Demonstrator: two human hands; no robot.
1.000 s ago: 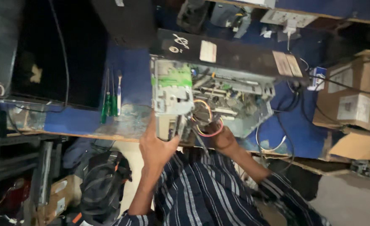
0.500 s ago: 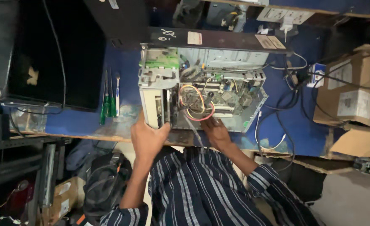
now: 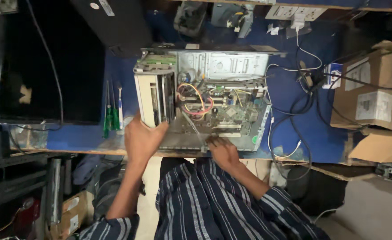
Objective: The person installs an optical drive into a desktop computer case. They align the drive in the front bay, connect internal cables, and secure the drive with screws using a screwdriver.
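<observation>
At nine o'clock a dark monitor (image 3: 36,66) stands on the blue bench (image 3: 293,129), with two green-handled screwdrivers (image 3: 110,118) lying just to its right, beside a white toothbrush (image 3: 120,106). The left hand (image 3: 142,140) comes next, at about seven o'clock of the open computer case (image 3: 202,98): its palm presses against the white front panel (image 3: 149,102), fingers spread and loose, thumb up along the panel's corner, clasping nothing. The case lies on its side at the middle of the bench, its side cover off, showing a circuit board (image 3: 231,113) and a loop of red and yellow wires (image 3: 194,100). The right hand (image 3: 222,151) rests at six o'clock of the case, fingertips curled onto the lower edge; whether they pinch anything cannot be told. Black cables (image 3: 302,106) trail toward three o'clock, where cardboard boxes (image 3: 367,93) stand.
</observation>
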